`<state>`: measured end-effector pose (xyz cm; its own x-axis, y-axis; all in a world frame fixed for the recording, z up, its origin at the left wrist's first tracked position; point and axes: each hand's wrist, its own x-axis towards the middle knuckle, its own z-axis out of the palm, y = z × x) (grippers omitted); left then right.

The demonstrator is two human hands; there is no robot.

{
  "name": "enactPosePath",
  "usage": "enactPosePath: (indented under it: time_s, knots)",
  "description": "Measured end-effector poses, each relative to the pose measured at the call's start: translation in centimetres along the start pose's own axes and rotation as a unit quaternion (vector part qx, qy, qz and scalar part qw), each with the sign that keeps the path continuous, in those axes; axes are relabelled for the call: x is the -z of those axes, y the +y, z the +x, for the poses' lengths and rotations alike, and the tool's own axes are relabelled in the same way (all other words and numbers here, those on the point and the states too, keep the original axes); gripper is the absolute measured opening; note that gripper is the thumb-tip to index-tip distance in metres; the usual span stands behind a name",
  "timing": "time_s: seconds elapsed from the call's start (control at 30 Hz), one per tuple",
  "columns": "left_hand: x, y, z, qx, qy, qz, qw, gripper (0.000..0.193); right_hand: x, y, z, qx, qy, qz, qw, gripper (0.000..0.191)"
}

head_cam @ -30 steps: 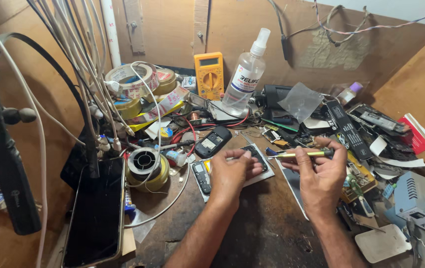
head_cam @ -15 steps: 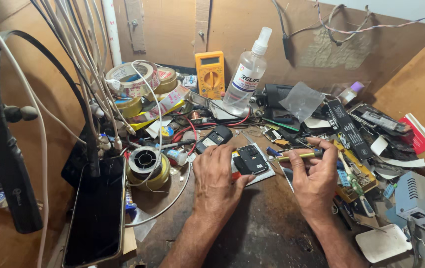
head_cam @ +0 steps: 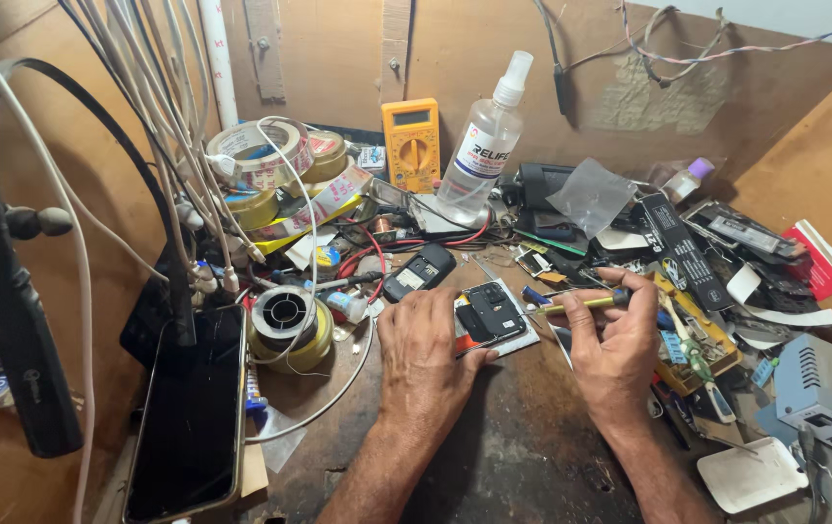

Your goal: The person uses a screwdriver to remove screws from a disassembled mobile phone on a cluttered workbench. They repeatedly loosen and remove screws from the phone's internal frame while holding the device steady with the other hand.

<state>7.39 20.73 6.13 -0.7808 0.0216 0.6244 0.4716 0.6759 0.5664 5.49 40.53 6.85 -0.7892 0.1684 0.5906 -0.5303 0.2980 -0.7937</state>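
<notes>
The dark, worn tabletop (head_cam: 523,456) carries a black phone (head_cam: 193,412), a solder spool (head_cam: 285,325), tape rolls (head_cam: 261,155), a yellow multimeter (head_cam: 412,144), a spray bottle (head_cam: 482,146) and a grey box (head_cam: 824,388).

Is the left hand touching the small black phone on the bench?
Touching. In the head view the left hand has its fingertips pressed on the near edge of the opened black phone, with no gap showing, while the right hand holds a yellow-handled screwdriver.
</notes>
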Motion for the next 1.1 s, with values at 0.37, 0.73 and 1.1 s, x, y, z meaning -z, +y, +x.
enactPosePath:
  time_s: [0.37,0.73,1.1]
  knots:
    - [0.22,-0.27,-0.17,0.006,-0.002,-0.006,1.000,0.075,-0.38,-0.23,-0.12,0.018,-0.009,-0.024,1.000,0.040]
    - [0.43,-0.47,-0.30,0.004,0.005,-0.017,1.000,0.072,-0.49,-0.35,-0.23,0.015,-0.017,-0.040,0.999,0.039]
    - [0.29,-0.47,-0.41,0.007,0.014,-0.014,1.000,0.068,-0.43,-0.54,-0.31,0.011,-0.019,-0.031,0.999,0.038]
